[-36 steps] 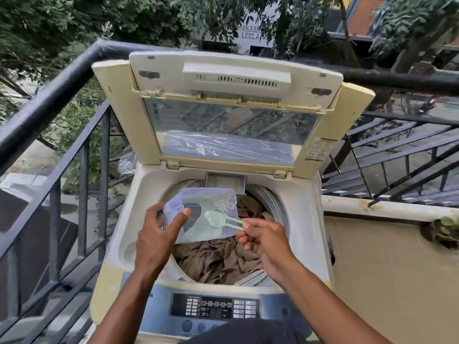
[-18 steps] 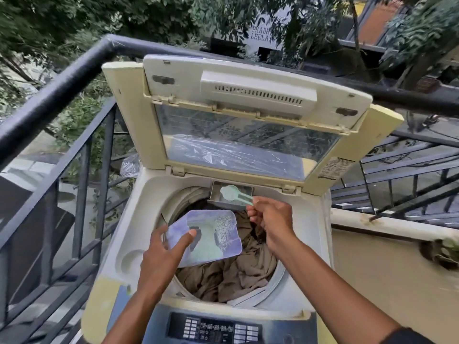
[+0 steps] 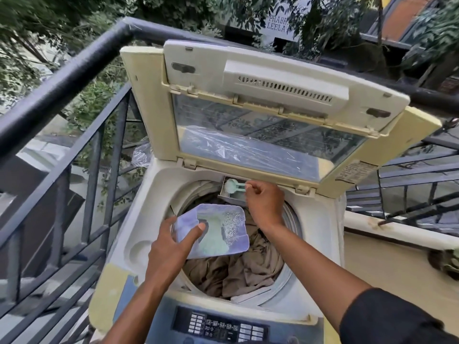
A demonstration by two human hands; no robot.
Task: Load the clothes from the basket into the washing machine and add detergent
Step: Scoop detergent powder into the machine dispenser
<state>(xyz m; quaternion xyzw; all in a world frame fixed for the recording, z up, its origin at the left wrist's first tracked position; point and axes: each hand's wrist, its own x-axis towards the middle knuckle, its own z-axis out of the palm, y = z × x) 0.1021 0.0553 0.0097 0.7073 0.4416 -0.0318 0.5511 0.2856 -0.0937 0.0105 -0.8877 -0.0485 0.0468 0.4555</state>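
Now we are on the detergent step: our right hand pinches the pale green plastic scoop over the small dispenser tray at the drum's back rim, while our left hand grips the translucent lilac detergent box, powder inside. Crumpled brown clothes already fill the washing machine. Next, we judge, comes tipping the scoop cleanly into that tray.

The right hand is pinching a green scoop over the detergent drawer. The left hand is holding a detergent box above the clothes.
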